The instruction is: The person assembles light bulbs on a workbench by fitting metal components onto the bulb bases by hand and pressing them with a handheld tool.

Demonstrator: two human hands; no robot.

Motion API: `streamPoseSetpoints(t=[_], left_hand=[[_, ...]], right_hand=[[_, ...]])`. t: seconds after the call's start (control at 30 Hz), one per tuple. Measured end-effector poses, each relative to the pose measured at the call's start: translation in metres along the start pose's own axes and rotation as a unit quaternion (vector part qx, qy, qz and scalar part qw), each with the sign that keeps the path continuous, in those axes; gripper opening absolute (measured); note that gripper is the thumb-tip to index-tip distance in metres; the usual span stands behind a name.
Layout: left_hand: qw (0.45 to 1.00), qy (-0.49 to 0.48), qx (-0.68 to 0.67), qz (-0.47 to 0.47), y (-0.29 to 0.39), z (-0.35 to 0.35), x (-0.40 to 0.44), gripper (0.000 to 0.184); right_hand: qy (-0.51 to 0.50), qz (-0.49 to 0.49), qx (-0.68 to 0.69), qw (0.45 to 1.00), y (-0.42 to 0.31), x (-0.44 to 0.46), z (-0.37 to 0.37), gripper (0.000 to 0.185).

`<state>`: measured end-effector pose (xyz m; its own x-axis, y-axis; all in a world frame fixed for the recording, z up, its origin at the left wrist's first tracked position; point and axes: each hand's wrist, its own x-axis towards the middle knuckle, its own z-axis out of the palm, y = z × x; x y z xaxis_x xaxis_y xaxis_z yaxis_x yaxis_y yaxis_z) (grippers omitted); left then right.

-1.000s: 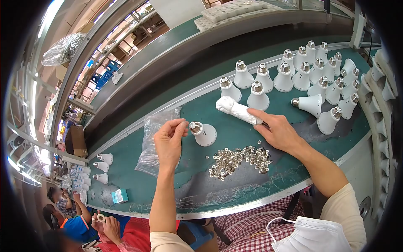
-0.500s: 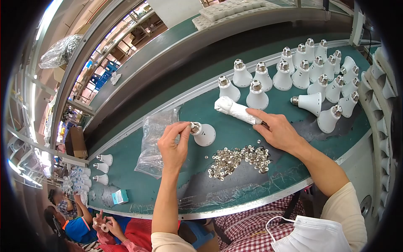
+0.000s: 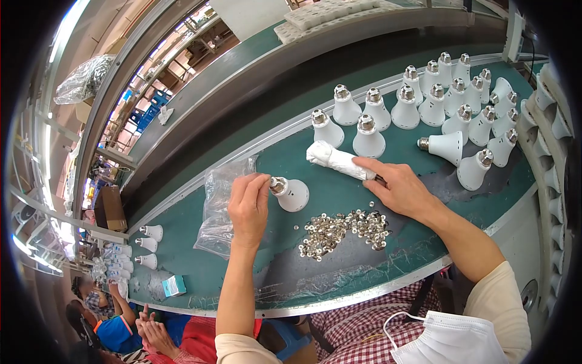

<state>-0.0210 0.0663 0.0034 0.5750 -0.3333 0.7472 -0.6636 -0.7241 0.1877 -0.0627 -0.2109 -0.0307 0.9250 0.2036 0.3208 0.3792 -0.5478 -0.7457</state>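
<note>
My left hand [image 3: 250,203] is closed, with thumb and fingertips pinched at the tip of the metal screw base of a white light bulb [image 3: 292,195]. Any small part between those fingertips is hidden. This bulb stands on its wide end on the green table. My right hand [image 3: 400,188] is wrapped round a white-wrapped tool [image 3: 339,162], whose thick covered end points left; a bit of dark shaft shows by the fingers. Between the hands and nearer me lies a pile of small metal caps [image 3: 339,233], with a few loose ones beside it.
Several white bulbs [image 3: 405,110] stand base-up at the back right, and one lies on its side [image 3: 445,148]. A clear plastic bag [image 3: 218,212] is left of my left hand. A small teal box [image 3: 174,286] sits near the front edge. Co-workers' hands [image 3: 156,332] are at lower left.
My left fingertips have shifted slightly at the bulb's base, now pressed closer together. My right hand keeps the wrapped tool nearly still. A co-worker's hands, lower left, no longer show the white ring-shaped part.
</note>
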Motion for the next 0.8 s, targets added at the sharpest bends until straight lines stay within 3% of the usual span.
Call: streamPoseSetpoints(t=[0.17, 0.27, 0.33, 0.37, 0.43, 0.47, 0.53, 0.57, 0.63, 0.73, 0.8], left_hand=[[1.0, -0.008, -0.019, 0.007, 0.001, -0.002, -0.004, 0.012], [0.995, -0.01, -0.078, -0.064, -0.001, -0.003, -0.007, 0.011], [0.933, -0.058, -0.226, -0.275, -0.011, -0.002, -0.007, 0.01], [0.933, -0.057, -0.226, -0.275, -0.012, -0.003, -0.004, 0.01], [0.814, -0.125, -0.381, -0.421, -0.014, -0.005, 0.008, 0.01], [0.814, -0.125, -0.381, -0.421, -0.016, -0.007, 0.013, 0.01], [0.71, -0.184, -0.443, -0.515, -0.019, -0.011, 0.022, 0.016], [0.71, -0.184, -0.442, -0.516, -0.019, -0.013, 0.026, 0.016], [0.646, -0.251, -0.456, -0.558, -0.019, -0.017, 0.035, 0.019], [0.607, -0.312, -0.462, -0.567, -0.015, -0.022, 0.043, 0.02], [0.61, -0.312, -0.456, -0.567, -0.017, -0.02, 0.041, 0.02]], right_hand=[[0.004, -0.002, 0.001, 1.0, 0.001, 0.0, 0.001, 0.043], [-0.002, 0.002, 0.004, 1.0, -0.001, -0.001, 0.001, 0.043], [-0.006, 0.0, 0.001, 1.0, 0.0, -0.001, 0.002, 0.043], [-0.006, -0.001, 0.0, 1.0, -0.001, -0.001, 0.002, 0.043], [-0.01, 0.008, 0.001, 1.0, -0.002, -0.001, 0.0, 0.043], [-0.01, 0.008, 0.002, 1.0, -0.002, -0.001, 0.0, 0.043], [-0.003, 0.004, -0.005, 1.0, -0.001, -0.001, 0.001, 0.043], [-0.005, 0.004, -0.004, 1.0, -0.001, -0.001, 0.001, 0.043], [-0.003, -0.007, 0.003, 1.0, -0.002, -0.001, 0.0, 0.043], [-0.001, -0.006, 0.012, 1.0, -0.004, 0.0, 0.0, 0.043], [-0.008, 0.001, 0.028, 1.0, -0.008, -0.001, -0.001, 0.043]])
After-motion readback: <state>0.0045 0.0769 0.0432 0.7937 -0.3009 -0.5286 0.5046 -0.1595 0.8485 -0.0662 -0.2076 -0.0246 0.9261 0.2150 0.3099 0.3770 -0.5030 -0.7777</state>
